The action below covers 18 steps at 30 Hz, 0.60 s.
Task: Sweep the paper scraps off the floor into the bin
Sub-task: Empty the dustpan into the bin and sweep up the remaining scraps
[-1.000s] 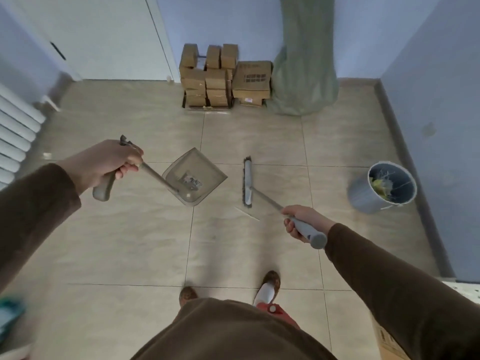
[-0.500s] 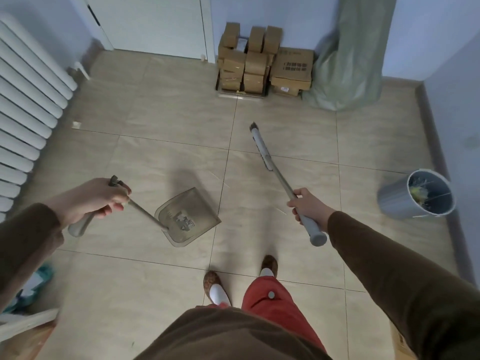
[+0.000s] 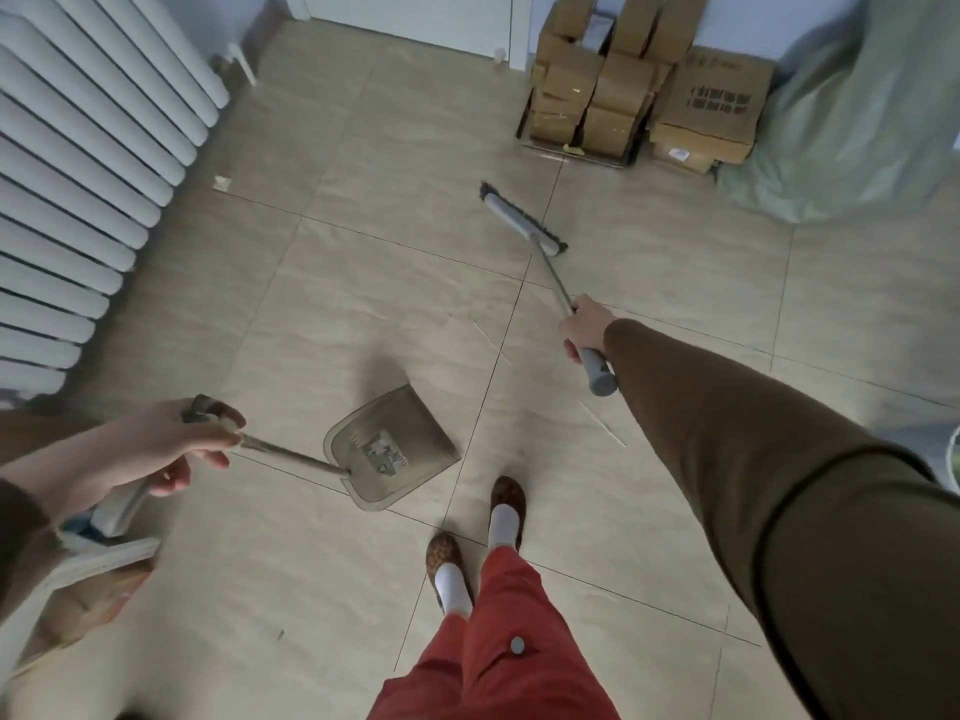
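Since half a second ago our view has swung left: the bin has slid almost out of sight at the right edge, and the radiator [image 3: 88,163] now fills the upper left. We have reached the broom [image 3: 522,219] farther out, so its head lies on the floor [image 3: 322,272] near the boxes [image 3: 623,80]. Our right hand [image 3: 584,327] is closed around the broom's grey grip, arm stretched forward. Our left hand [image 3: 156,449] is wrapped round the handle of the dustpan [image 3: 392,449], which hangs tilted just ahead of our feet [image 3: 506,506]; we cannot tell whether it touches the tiles. One small paper scrap [image 3: 222,183] lies on the floor beside the radiator, well apart from broom and dustpan. Thin pale slivers [image 3: 602,423] lie on the tiles between the dustpan and our right arm.
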### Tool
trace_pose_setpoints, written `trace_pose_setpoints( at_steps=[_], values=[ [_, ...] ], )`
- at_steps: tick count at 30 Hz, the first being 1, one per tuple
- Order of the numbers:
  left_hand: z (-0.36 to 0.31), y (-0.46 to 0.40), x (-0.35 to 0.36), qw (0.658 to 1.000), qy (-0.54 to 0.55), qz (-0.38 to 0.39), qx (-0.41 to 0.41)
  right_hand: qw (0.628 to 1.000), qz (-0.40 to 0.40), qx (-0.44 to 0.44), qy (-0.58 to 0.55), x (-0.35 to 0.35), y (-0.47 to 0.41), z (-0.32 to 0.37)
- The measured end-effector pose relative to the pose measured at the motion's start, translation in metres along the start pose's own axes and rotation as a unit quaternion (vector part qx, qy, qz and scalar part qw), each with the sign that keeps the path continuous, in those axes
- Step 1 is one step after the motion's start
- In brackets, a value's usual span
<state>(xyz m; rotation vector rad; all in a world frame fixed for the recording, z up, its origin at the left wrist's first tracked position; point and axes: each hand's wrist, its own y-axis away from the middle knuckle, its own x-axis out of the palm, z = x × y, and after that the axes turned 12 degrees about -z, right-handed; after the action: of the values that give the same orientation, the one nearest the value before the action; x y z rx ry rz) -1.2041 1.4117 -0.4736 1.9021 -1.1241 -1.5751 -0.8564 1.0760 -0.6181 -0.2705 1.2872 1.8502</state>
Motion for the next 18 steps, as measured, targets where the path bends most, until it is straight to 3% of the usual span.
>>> trace_pose_setpoints(
  at_steps=[4, 8, 13, 18],
  values=[
    [0.000, -0.007, 0.002, 0.998, 0.011, 0.030, -0.050, 0.995, 0.023, -0.016, 0.091, 0.034, -0.010, -0.005],
    [-0.002, 0.004, -0.003, 0.994, 0.020, 0.065, -0.087, 0.966, 0.041, -0.081, 0.242, 0.040, 0.028, -0.072],
    [-0.019, 0.026, -0.002, 0.989, 0.039, 0.118, -0.081, 0.889, 0.059, -0.124, 0.437, -0.026, 0.074, -0.158],
    [-0.015, 0.018, 0.003, 0.996, 0.028, 0.083, -0.023, 0.819, 0.011, -0.127, 0.559, -0.100, 0.117, -0.199]
  ],
)
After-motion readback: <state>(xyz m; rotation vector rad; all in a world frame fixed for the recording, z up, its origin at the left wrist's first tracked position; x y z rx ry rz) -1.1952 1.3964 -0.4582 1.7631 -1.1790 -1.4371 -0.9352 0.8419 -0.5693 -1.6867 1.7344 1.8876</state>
